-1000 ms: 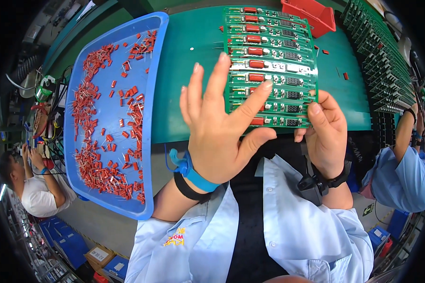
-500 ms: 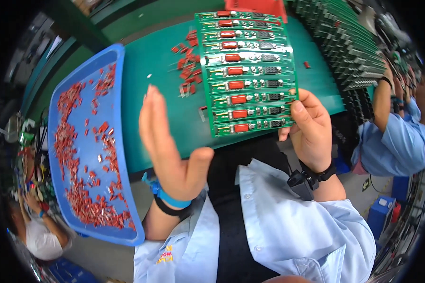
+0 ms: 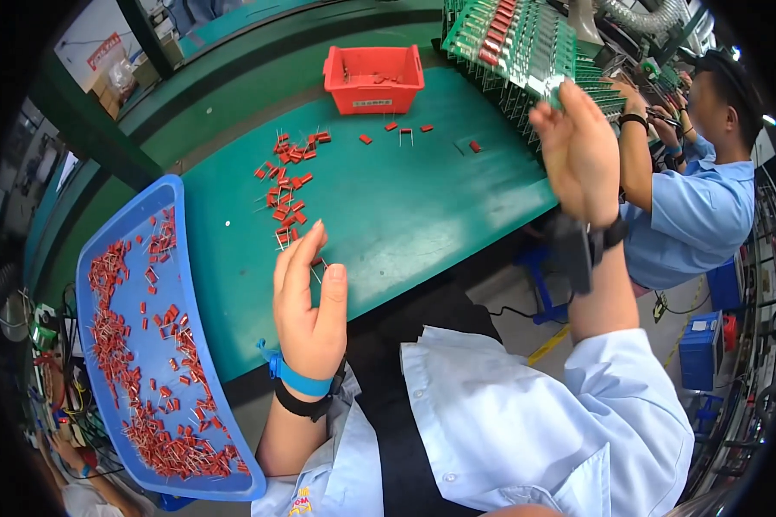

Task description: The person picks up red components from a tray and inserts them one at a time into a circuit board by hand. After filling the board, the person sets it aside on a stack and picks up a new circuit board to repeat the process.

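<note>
The board (image 3: 517, 47) is lying just beyond the right hand (image 3: 582, 155), the nearer one, at the stack (image 3: 504, 96); blur is hiding its long axis and whether that hand is gripping it. The left hand (image 3: 309, 314), thumb and fingers apart, is hovering near red parts (image 3: 295, 155) on the green counter (image 3: 388, 215), while a co-worker (image 3: 698, 207) is occupying the right side.

Smooth plastic tray (image 3: 195, 302), softly sheened tabletop (image 3: 405, 207) — circuit board (image 3: 510, 50) apparently glossy, though blurred.

circuit panel (image 3: 536, 53) blurred, cut off by top edge, right fingers' (image 3: 583, 107) contact unclear
</note>
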The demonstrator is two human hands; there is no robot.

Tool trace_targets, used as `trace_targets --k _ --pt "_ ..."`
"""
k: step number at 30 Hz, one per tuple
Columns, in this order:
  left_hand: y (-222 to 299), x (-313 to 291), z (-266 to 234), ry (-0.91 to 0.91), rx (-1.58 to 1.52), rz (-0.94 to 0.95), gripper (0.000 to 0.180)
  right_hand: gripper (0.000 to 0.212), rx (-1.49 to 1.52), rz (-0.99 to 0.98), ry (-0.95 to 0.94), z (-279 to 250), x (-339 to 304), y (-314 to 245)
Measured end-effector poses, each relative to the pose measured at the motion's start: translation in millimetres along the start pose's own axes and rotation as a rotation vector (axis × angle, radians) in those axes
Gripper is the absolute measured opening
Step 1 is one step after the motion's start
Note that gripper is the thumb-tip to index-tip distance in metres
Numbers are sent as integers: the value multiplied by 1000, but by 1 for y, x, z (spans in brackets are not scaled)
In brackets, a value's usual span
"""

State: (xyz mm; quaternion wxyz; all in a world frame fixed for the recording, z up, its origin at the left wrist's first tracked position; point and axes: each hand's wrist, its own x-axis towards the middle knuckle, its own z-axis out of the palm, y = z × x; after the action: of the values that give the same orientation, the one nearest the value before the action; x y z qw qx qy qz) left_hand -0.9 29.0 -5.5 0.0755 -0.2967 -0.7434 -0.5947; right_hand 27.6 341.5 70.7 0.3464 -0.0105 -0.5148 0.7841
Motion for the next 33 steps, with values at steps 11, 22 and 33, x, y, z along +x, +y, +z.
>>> trace_targets --k 11,22,33 --pt "-3 -5 -4 -44 113 49 33 22 20 33 284 -64 202 29" --pt "-3 -6 -6 -30 92 180 30 36 110 240 230 -32 174 -4" --pt "-7 -9 -7 -45 89 173 28 52 -335 23 103 -21 50 -61"
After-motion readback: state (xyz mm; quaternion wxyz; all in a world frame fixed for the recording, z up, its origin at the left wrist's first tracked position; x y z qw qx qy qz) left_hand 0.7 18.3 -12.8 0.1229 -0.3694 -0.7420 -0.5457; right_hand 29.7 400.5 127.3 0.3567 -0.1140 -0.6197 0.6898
